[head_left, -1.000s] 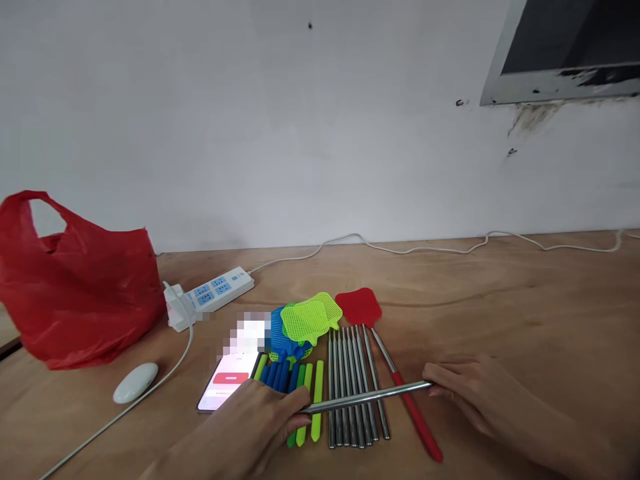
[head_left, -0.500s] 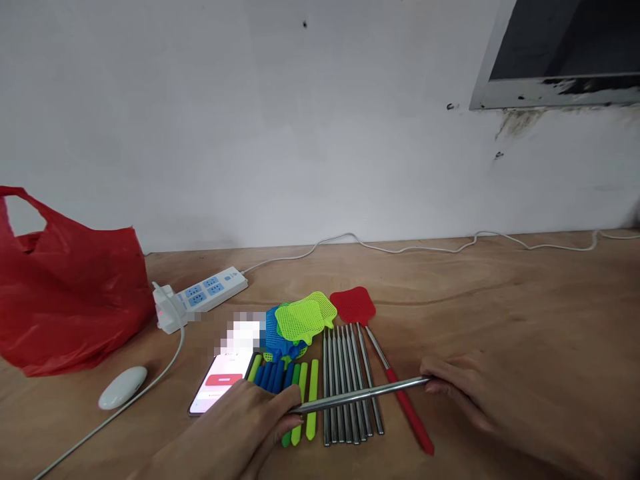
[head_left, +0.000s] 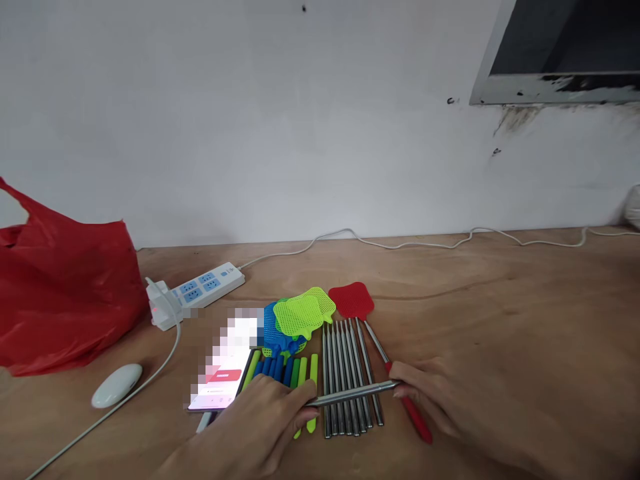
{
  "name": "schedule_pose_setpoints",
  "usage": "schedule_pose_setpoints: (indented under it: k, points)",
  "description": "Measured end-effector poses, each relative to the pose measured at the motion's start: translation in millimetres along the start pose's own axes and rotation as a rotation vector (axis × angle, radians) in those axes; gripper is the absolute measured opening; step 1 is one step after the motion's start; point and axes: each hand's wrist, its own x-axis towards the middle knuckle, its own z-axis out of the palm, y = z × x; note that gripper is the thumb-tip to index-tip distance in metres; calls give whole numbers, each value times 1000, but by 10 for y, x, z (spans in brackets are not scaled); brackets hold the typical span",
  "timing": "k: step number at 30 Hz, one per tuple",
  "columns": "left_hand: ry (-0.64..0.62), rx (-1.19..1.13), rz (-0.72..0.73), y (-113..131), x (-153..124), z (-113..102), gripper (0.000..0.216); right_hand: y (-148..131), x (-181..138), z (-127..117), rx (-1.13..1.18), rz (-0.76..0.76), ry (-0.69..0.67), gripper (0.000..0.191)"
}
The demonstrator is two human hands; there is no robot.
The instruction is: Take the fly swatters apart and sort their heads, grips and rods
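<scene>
A silvery metal telescopic rod is held level between my hands. My left hand closes its thumb and fingers round the left end, and my right hand pinches the right end. Beneath it lies a row of similar metal rods. Colored grip tubes in blue, green and yellow-green lie to the left, partly covered by my left hand. Beyond them are stacked fly swatter heads, yellow-green and blue. A red fly swatter with a metal shaft and red grip lies partly behind my right hand.
A lit phone rests left of the tubes. Further left are a power strip with a plugged-in white adapter, a white computer mouse and a red plastic bag. White cable runs along the wall.
My hands have come closer together, the right moving left and the left slightly right. The stretch of rod showing between them is shorter. The view has shifted slightly.
</scene>
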Motion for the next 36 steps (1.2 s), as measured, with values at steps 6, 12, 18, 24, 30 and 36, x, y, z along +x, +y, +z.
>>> schedule_pose_setpoints:
  k: [6, 12, 18, 24, 30, 36]
  points:
    - [67, -1, 15, -8, 60, 55, 38, -45, 88, -132, 68, -34, -115, 34]
    - [90, -10, -13, -84, -21, -10, 44, 314, -26, -129, 230, -60, -20, 29]
    - [24, -12, -19, -52, -24, -31, 30, 306, -117, -77, 199, -64, 64, 24]
    - [-56, 85, 25, 39, 28, -134, 22, 35, -94, -8, 159, -74, 2, 27]
    - [-29, 94, 0, 73, 125, -188, 29, 81, -51, 63, 379, 59, 64, 32]
    - [79, 22, -62, 153, 254, -115, 39, 152, 158, 248, 1122, 277, 378, 36]
